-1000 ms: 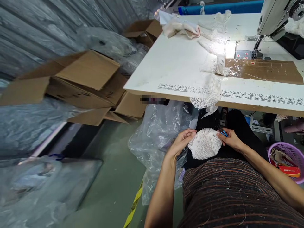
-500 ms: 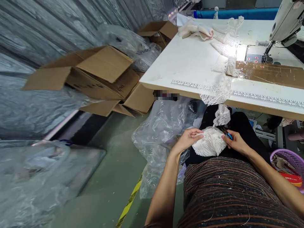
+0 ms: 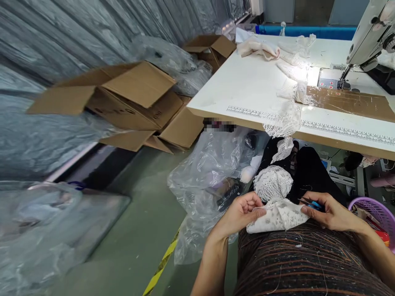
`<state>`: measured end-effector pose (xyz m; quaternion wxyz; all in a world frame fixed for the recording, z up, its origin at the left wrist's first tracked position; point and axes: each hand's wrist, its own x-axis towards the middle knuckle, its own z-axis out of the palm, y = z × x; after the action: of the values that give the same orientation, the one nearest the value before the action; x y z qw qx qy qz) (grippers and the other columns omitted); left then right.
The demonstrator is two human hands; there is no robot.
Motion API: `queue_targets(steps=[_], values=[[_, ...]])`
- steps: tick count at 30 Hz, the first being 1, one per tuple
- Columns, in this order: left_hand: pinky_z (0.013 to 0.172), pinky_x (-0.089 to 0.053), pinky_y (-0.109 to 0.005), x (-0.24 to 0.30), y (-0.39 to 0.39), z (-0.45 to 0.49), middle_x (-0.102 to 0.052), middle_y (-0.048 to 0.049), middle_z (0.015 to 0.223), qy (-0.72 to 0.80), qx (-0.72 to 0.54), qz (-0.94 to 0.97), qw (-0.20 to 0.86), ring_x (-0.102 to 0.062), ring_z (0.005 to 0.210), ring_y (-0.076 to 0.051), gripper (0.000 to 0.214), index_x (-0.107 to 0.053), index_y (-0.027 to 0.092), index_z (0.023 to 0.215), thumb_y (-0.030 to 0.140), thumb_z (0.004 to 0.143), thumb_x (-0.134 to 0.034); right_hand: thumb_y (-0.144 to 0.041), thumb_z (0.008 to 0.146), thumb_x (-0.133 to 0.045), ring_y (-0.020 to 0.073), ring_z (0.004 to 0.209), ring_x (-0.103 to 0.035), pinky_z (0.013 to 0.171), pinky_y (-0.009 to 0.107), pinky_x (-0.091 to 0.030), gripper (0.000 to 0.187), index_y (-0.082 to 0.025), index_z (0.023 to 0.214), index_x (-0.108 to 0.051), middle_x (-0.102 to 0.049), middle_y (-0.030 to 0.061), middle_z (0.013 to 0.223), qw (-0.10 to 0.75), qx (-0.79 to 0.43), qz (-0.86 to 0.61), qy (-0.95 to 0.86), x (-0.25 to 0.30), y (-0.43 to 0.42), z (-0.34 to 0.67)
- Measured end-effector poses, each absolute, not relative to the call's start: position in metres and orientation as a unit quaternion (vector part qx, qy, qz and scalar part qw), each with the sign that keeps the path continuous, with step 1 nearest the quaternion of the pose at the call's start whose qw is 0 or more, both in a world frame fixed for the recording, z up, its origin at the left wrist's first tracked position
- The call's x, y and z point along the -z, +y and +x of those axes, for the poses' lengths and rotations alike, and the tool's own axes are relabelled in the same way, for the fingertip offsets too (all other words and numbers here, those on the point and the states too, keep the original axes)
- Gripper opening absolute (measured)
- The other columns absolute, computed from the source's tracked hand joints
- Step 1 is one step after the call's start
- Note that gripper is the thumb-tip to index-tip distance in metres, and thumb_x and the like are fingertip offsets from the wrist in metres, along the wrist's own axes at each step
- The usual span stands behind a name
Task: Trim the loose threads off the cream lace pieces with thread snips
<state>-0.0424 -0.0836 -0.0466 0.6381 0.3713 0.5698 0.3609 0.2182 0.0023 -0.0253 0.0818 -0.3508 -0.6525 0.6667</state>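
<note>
White lace fabric (image 3: 279,216) is stretched between my two hands over my lap. My left hand (image 3: 245,211) pinches its left end between thumb and fingers. At the other end my right hand (image 3: 328,211) grips the lace edge and also holds small blue-handled thread snips (image 3: 316,205), their dark blades pointing left. More of the lace (image 3: 273,183) lies bunched on my dark trouser leg just beyond. From there a lace strip (image 3: 283,149) runs up over the table edge toward the sewing machine.
A white sewing table (image 3: 247,88) with a printed ruler carries a sewing machine (image 3: 367,41) and brown tape-covered board (image 3: 348,100). Open cardboard boxes (image 3: 138,86) and clear plastic bags (image 3: 206,176) lie left. A purple basket (image 3: 375,209) stands at my right.
Both hands have drawn the lace closer to my body and stretched it sideways, the right hand moving right with the snips. Another lace part now shows on my lap beyond them.
</note>
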Motion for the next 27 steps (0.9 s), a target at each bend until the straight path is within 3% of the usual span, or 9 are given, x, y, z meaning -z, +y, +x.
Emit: queue_targets(steps=[5, 9, 14, 18, 21, 24, 27], values=[[0.059, -0.046, -0.022, 0.063, -0.046, -0.003, -0.064, 0.0000, 0.076, 0.545, -0.441, 0.373, 0.608, -0.059, 0.066, -0.012, 0.040, -0.064, 0.019, 0.089, 0.050, 0.070, -0.080, -0.066, 0.076, -0.068, 0.0074, 0.038, -0.032, 0.039, 0.022, -0.026, 0.047, -0.021, 0.076, -0.055, -0.041, -0.0084, 0.047, 0.215, -0.580, -0.502, -0.605, 0.042, 0.018, 0.255], [0.082, -0.054, -0.033, 0.073, -0.040, 0.012, -0.071, -0.0056, 0.089, 0.514, -0.392, 0.441, 0.622, -0.067, 0.087, -0.020, 0.037, -0.070, 0.019, 0.095, 0.041, 0.069, -0.083, -0.070, 0.068, -0.073, 0.0105, 0.039, -0.037, 0.039, 0.024, -0.029, 0.051, -0.022, 0.070, -0.055, -0.043, -0.0067, 0.042, 0.286, -0.467, -0.598, -0.585, 0.069, 0.026, 0.287], [0.078, -0.053, -0.031, 0.089, -0.039, -0.023, -0.073, -0.0071, 0.092, 0.561, -0.438, 0.403, 0.576, -0.067, 0.080, -0.018, 0.029, -0.072, 0.018, 0.092, 0.043, 0.077, -0.076, -0.076, 0.064, -0.070, 0.0108, 0.037, -0.033, 0.038, 0.024, -0.024, 0.056, -0.024, 0.063, -0.048, -0.041, -0.0062, 0.039, 0.296, -0.450, -0.638, -0.550, 0.086, 0.024, 0.296], [0.077, -0.052, -0.031, 0.106, -0.014, -0.048, -0.071, -0.0057, 0.086, 0.664, -0.488, 0.408, 0.392, -0.064, 0.077, -0.017, 0.030, -0.070, 0.018, 0.095, 0.044, 0.080, -0.071, -0.073, 0.065, -0.070, 0.0108, 0.038, -0.034, 0.040, 0.025, -0.026, 0.055, -0.024, 0.060, -0.045, -0.041, -0.0065, 0.038, 0.287, -0.454, -0.639, -0.551, 0.085, 0.028, 0.292], [0.089, -0.049, -0.036, 0.116, 0.008, -0.050, -0.070, -0.0076, 0.096, 0.690, -0.467, 0.437, 0.340, -0.065, 0.091, -0.022, 0.024, -0.071, 0.019, 0.094, 0.039, 0.080, -0.071, -0.071, 0.069, -0.063, 0.0122, 0.037, -0.037, 0.041, 0.025, -0.029, 0.050, -0.023, 0.066, -0.053, -0.042, -0.0063, 0.040, 0.246, -0.430, -0.659, -0.566, 0.086, 0.033, 0.296], [0.103, -0.043, -0.042, 0.124, 0.020, -0.045, -0.067, -0.0100, 0.113, 0.687, -0.424, 0.490, 0.328, -0.060, 0.112, -0.028, 0.024, -0.072, 0.020, 0.095, 0.031, 0.074, -0.077, -0.065, 0.072, -0.060, 0.0164, 0.038, -0.044, 0.044, 0.028, -0.032, 0.047, -0.020, 0.085, -0.064, -0.046, -0.0049, 0.042, 0.193, -0.343, -0.694, -0.602, 0.084, 0.036, 0.304], [0.109, -0.038, -0.048, 0.129, 0.021, -0.043, -0.061, -0.0106, 0.128, 0.668, -0.354, 0.580, 0.303, -0.053, 0.125, -0.031, 0.026, -0.072, 0.022, 0.100, 0.026, 0.074, -0.077, -0.059, 0.077, -0.056, 0.0185, 0.037, -0.044, 0.046, 0.030, -0.033, 0.045, -0.019, 0.094, -0.067, -0.047, -0.0037, 0.040, 0.186, -0.281, -0.700, -0.630, 0.078, 0.038, 0.309]])
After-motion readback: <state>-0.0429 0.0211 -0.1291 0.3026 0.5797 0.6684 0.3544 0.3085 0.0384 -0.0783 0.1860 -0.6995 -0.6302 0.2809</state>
